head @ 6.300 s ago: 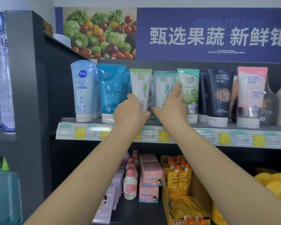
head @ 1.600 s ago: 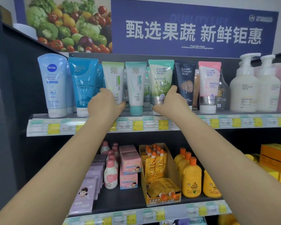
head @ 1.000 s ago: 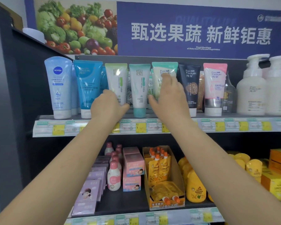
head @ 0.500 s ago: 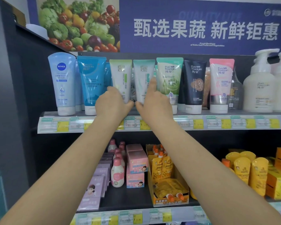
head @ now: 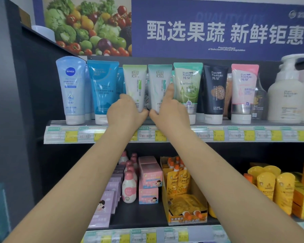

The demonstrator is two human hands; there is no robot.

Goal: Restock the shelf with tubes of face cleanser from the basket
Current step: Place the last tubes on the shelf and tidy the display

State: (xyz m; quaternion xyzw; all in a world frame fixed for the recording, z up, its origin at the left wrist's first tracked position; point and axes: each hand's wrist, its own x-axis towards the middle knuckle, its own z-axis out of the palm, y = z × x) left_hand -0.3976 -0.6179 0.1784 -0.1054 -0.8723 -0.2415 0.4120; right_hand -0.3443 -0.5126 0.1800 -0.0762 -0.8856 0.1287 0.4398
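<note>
Moved: both hands sit closer together than half a second ago, thumbs nearly touching at the shelf lip; the right forefinger has slid down the teal tube.
Left hand (head: pixel 125 112): fingers curled round the lower half of the green-striped tube (head: pixel 135 85), thumb at its right edge.
Right hand (head: pixel 170 111): thumb and curled fingers hold the teal tube (head: pixel 159 85) low down; the straight forefinger lies up its right side, against the green Pure Fountain tube (head: pixel 187 85).
Tubes: both stand cap-down on the top shelf (head: pixel 218 122), just beside each other, between the two thumbs and the outer fingers.
Doing it well: square the pair, faces forward, caps level with the row (light pressure; soft tubes probably dent), then release one hand at a time.
Hidden: the caps sit behind the hands; the basket is out of view; price labels are blurred.
</note>
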